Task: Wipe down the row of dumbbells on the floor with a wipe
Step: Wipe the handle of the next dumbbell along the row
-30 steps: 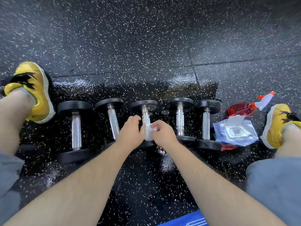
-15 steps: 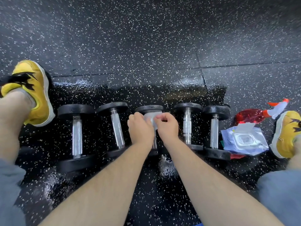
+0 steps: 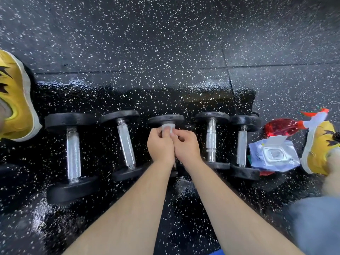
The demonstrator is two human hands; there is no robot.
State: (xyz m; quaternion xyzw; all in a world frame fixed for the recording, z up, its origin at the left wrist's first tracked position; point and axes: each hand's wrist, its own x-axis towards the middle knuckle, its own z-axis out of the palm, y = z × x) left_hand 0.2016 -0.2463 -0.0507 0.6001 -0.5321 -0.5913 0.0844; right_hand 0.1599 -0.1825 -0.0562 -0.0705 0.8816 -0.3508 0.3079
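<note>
Several black dumbbells with chrome handles lie side by side on the speckled rubber floor. The middle dumbbell (image 3: 165,120) has its handle hidden under both my hands. My left hand (image 3: 160,147) and my right hand (image 3: 186,146) sit close together on that handle and pinch a small white wipe (image 3: 167,127), which is wrapped round the handle's far end just below the far head. To the left lie two dumbbells (image 3: 73,153) (image 3: 126,144). Two more lie to the right (image 3: 211,140) (image 3: 242,144).
A pale blue wipe pack (image 3: 274,155) with its flap open lies right of the row, beside a red spray bottle (image 3: 281,127). My yellow shoes flank the row at the left (image 3: 16,100) and right (image 3: 320,150). The floor around the dumbbells looks wet.
Both hands have slid the wipe along the middle dumbbell's handle, from its near part up to the far head. The camera has shifted slightly.
</note>
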